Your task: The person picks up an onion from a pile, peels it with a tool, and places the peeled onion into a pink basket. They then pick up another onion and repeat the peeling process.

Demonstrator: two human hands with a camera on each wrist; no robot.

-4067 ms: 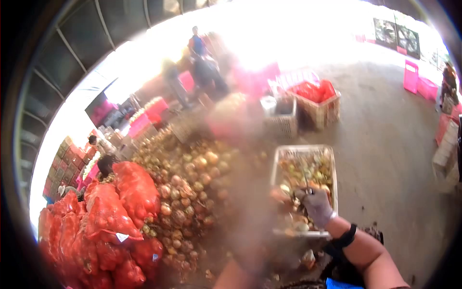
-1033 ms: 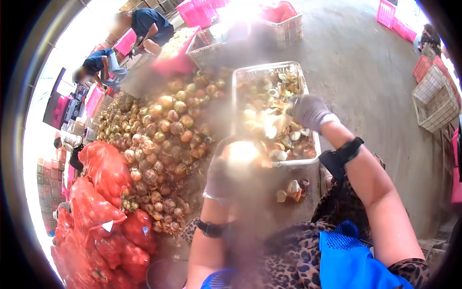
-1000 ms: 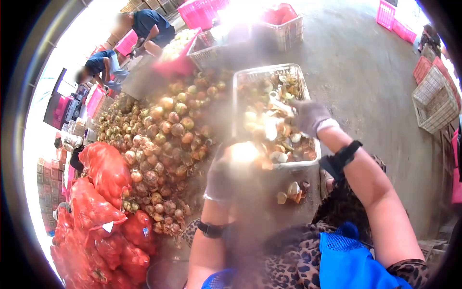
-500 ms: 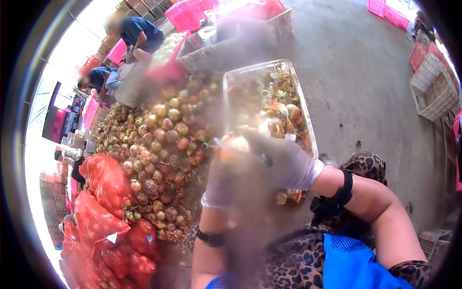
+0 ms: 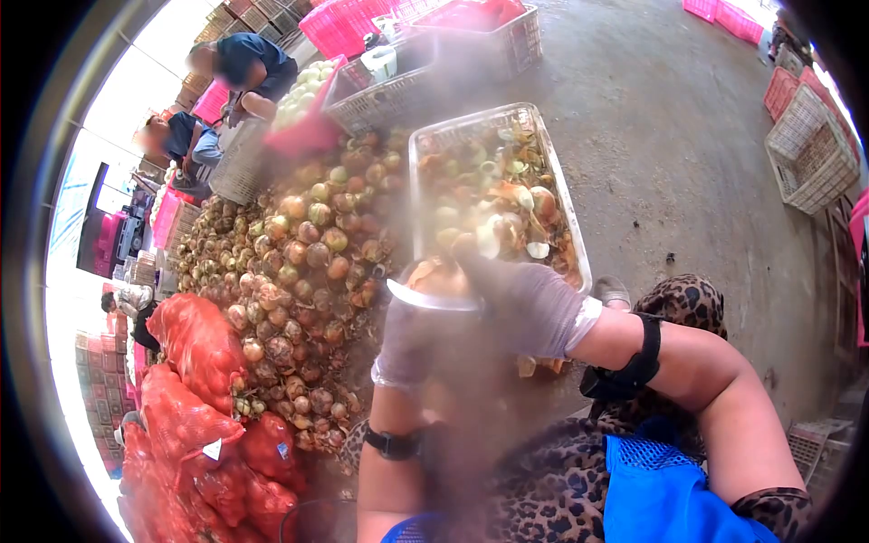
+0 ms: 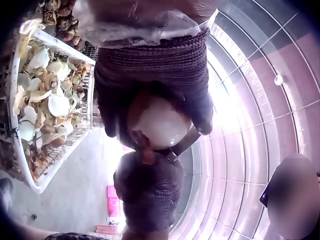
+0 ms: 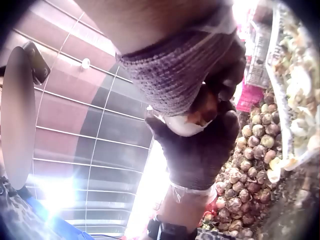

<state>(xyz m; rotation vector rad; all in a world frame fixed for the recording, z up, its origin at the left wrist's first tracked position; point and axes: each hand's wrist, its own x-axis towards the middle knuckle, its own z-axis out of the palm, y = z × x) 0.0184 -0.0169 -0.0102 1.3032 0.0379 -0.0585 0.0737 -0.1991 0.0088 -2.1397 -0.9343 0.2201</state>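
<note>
In the head view my gloved left hand (image 5: 405,342) cups an onion (image 5: 441,276), low in front of my body. The left wrist view shows that onion (image 6: 162,125) with bare white flesh on one side and brown skin on the other. My gloved right hand (image 5: 540,312) meets it from the right, its fingers on the skin. A knife (image 6: 187,144) shows partly between the hands, gripped in the right one; most of it is hidden by fingers and onion. Just beyond the hands stands a white crate (image 5: 570,213) holding peels and onion pieces.
A large heap of unpeeled onions (image 5: 312,244) covers the floor to the left. Red mesh sacks (image 5: 195,339) are piled nearer. Behind are a pink crate (image 5: 312,131) of white onions and two bent-over people. Empty crates (image 5: 810,149) stand at right.
My right hand has come from over the white crate, left and nearer, to the onion in my left hand. The head view has tilted downward since the earliest frame.
</note>
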